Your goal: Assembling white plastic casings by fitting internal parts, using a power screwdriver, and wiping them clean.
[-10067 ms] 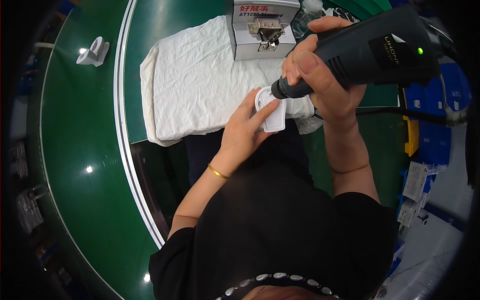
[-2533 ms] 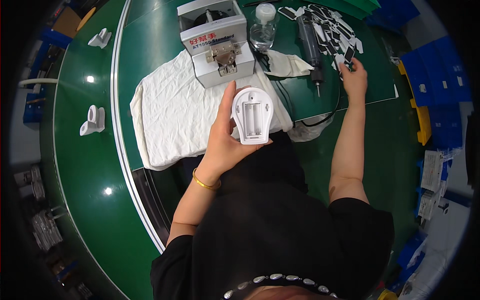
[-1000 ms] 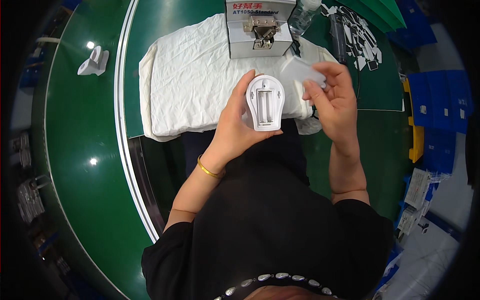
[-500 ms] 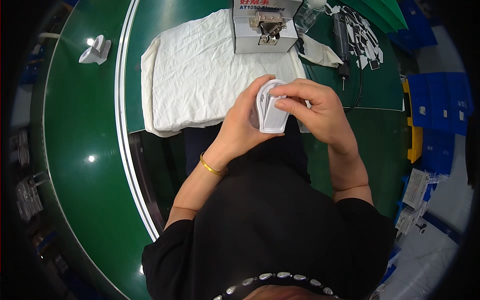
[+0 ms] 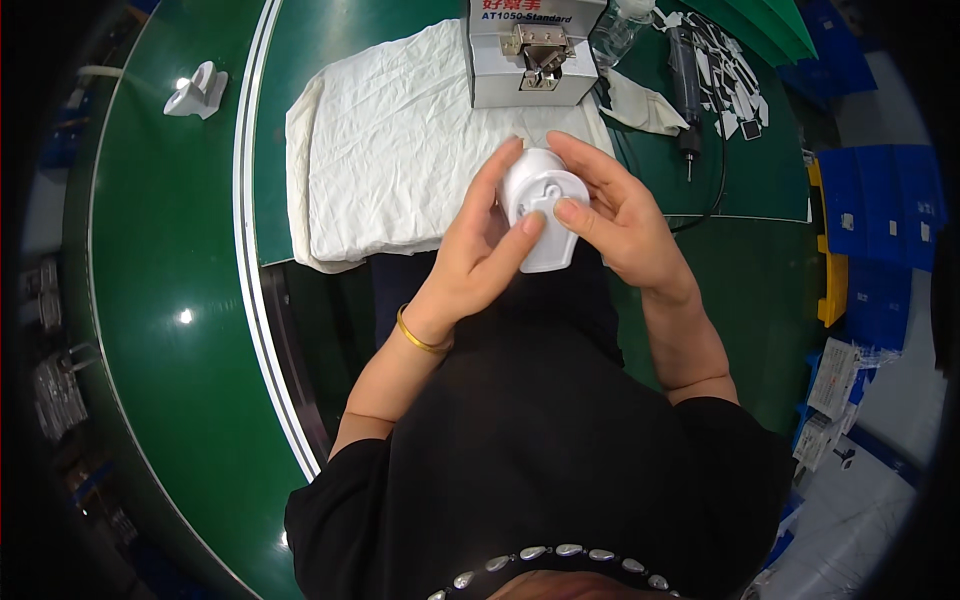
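Observation:
Between both hands I hold a white plastic housing (image 5: 549,245) over the near edge of the table. It has a rounded far end and a narrower near end; its recessed face with small moulded details is toward me. My left hand (image 5: 482,228) wraps its left side, the thumb on the face. From the right, my right hand (image 5: 618,215) grips it, its thumb pressing beside the left thumb. The undersides of the fingers are partly hidden. A similar white part (image 5: 198,92) stands alone on the green surface at the far left.
A white cloth pad (image 5: 390,150) covers the table beyond my hands, with a grey metal machine (image 5: 530,75) at its far edge. Right of it lie a black electric screwdriver (image 5: 686,90), a crumpled cloth (image 5: 645,108) and many small white and black pieces (image 5: 735,85). Blue bins (image 5: 880,200) stand far right.
The housing has turned and tilted, so its rounded end now shows more. My right hand has gone from pinching at its face to gripping its right side, and both thumbs now press the face.

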Demonstrator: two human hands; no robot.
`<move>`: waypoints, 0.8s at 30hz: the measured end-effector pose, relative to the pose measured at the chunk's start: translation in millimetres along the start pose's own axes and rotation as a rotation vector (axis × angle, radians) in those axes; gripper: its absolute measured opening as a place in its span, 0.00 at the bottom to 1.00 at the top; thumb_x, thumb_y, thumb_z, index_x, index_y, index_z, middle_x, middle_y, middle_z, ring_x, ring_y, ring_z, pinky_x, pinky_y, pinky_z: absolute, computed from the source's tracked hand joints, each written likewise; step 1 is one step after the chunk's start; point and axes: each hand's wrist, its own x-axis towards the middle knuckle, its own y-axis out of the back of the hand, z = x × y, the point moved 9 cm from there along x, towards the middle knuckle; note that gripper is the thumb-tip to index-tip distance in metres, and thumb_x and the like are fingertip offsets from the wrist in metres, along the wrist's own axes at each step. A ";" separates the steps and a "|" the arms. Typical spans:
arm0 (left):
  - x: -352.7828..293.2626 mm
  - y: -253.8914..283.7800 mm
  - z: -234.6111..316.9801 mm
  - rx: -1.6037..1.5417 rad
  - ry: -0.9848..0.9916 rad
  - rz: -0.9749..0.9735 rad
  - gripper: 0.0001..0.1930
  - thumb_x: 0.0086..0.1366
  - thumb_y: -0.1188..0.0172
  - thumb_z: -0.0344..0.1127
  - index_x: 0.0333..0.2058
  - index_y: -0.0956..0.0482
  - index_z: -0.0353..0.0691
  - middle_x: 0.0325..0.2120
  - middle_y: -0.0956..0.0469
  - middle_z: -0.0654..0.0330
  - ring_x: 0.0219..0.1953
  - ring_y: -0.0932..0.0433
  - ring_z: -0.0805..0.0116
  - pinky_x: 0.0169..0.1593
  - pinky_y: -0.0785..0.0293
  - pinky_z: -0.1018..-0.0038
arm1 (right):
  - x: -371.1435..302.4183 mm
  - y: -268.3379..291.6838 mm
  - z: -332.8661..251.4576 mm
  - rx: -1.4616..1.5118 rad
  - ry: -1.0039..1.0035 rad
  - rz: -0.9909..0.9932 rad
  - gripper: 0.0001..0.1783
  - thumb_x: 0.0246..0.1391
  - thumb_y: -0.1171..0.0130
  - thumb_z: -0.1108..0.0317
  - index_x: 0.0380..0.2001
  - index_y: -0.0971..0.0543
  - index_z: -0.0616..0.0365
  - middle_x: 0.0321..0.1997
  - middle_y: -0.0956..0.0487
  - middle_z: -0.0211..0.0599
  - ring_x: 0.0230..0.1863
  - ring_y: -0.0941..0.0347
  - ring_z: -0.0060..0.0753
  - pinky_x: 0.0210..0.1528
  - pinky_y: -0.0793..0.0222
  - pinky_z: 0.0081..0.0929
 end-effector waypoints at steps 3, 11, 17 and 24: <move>1.0 -0.7 3.8 -0.139 0.050 0.015 0.34 0.67 0.43 0.26 0.68 0.48 0.31 0.66 0.42 0.46 0.67 0.39 0.59 0.68 0.44 0.63 | -0.7 -5.5 -9.1 -0.004 0.055 0.000 0.35 0.60 0.41 0.75 0.68 0.42 0.64 0.63 0.31 0.45 0.61 0.32 0.32 0.63 0.37 0.30; -2.0 2.4 -2.7 -0.090 0.088 0.045 0.40 0.65 0.39 0.27 0.69 0.53 0.32 0.68 0.44 0.45 0.67 0.39 0.56 0.68 0.42 0.62 | -1.3 -3.4 -5.3 -0.103 0.104 0.064 0.39 0.57 0.39 0.76 0.69 0.45 0.61 0.59 0.29 0.44 0.58 0.30 0.32 0.61 0.34 0.30; 1.7 -8.3 8.1 0.328 -0.104 -0.158 0.65 0.41 0.18 0.37 0.71 0.58 0.37 0.66 0.42 0.44 0.66 0.37 0.48 0.67 0.39 0.61 | 4.6 4.6 4.0 0.002 -0.003 0.051 0.38 0.56 0.36 0.74 0.67 0.40 0.59 0.56 0.26 0.43 0.56 0.29 0.30 0.59 0.33 0.27; 4.1 18.0 -4.6 0.287 0.055 0.005 0.65 0.38 0.17 0.41 0.69 0.53 0.37 0.64 0.39 0.46 0.64 0.34 0.52 0.65 0.37 0.61 | 31.1 183.0 -50.7 -0.928 0.219 0.865 0.26 0.53 0.31 0.62 0.51 0.22 0.65 0.46 0.21 0.40 0.42 0.24 0.28 0.47 0.28 0.24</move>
